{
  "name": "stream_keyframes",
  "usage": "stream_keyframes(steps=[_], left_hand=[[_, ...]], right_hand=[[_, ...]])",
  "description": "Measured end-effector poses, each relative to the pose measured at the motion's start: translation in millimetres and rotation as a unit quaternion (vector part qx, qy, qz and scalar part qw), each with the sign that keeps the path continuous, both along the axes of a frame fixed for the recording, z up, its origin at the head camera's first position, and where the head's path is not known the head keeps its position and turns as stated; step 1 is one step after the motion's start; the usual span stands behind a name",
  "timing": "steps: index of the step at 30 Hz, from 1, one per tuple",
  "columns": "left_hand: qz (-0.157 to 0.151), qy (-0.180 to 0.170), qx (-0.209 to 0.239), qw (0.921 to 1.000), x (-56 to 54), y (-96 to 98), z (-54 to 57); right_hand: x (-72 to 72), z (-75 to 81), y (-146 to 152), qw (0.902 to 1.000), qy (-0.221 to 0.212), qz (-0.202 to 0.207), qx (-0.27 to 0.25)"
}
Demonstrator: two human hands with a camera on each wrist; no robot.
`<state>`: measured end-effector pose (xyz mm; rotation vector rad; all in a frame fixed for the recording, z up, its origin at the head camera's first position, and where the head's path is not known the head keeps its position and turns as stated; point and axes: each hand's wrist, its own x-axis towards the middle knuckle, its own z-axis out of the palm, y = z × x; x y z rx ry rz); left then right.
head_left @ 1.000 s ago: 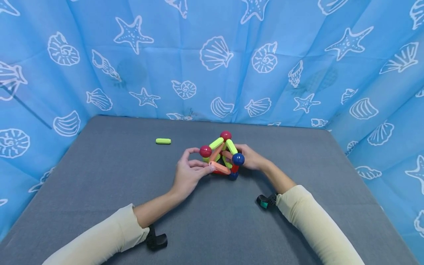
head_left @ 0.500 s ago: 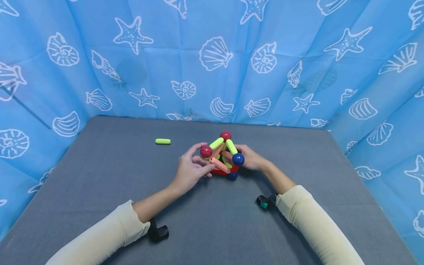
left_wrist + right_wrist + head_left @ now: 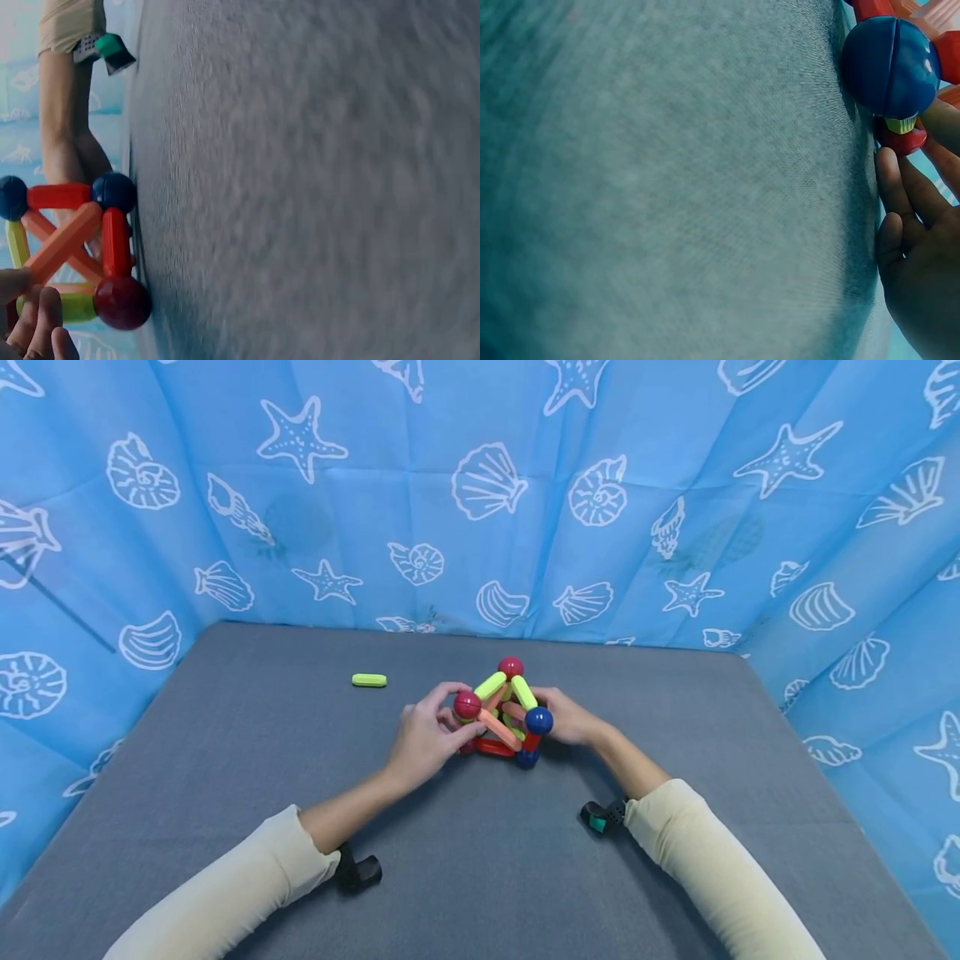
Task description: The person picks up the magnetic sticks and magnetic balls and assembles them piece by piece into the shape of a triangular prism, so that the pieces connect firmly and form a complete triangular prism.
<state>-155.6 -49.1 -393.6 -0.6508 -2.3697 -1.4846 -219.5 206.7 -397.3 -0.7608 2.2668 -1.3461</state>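
A ball-and-stick magnetic building frame [image 3: 523,742] stands on the table, made of red and blue balls joined by yellow-green, orange and red rods. My left hand [image 3: 423,739] is at its left side. The thumb and fingers pinch an orange rod [image 3: 66,241] near its end, beside the upper red ball [image 3: 467,705]. The rod slants down to the right towards the blue balls. My right hand [image 3: 568,717] holds the frame from behind on the right, partly hidden by the upper blue ball [image 3: 539,721]. In the right wrist view its lower fingers [image 3: 911,191] lie beside the frame.
A loose yellow-green rod [image 3: 369,680] lies on the grey table [image 3: 480,860], left of the frame. A blue curtain [image 3: 420,510] with shell prints hangs behind the table and along its sides.
The left hand has shifted slightly, its index finger moving up behind the upper red ball. The orange rod's left end has risen to that ball. The right hand has hardly moved.
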Motion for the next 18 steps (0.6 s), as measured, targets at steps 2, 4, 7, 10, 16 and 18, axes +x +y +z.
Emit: stream_keyframes(steps=[2, 4, 7, 10, 16, 18], left_hand=[[0.005, 0.019, -0.030, 0.9993, -0.8, -2.3, 1.5], [0.006, 0.037, -0.062, 0.9973, -1.5, -3.9, 2.4], [-0.004, 0.055, -0.096, 0.9938, -2.0, -5.1, 3.6], [-0.031, 0.050, -0.108, 0.9924, -3.7, -8.8, 4.4], [-0.092, -0.015, -0.119, 0.9885, -17.4, -33.2, 9.8], [-0.080, -0.020, -0.133, 0.9877, -27.0, -46.7, 11.4]], right_hand=[[0.0, -0.1, -0.2, 1.0000, -0.003, 0.001, -0.005], [0.1, -0.7, -0.1, 0.9999, -0.004, 0.002, -0.011], [0.1, -2.5, 0.3, 0.9998, -0.005, 0.007, -0.021], [-0.2, -4.5, 0.3, 0.9996, -0.003, 0.010, -0.027], [-0.8, -4.5, -1.1, 0.9997, -0.004, 0.011, -0.024], [-1.2, -3.1, -1.3, 0.9998, -0.007, 0.007, -0.018]])
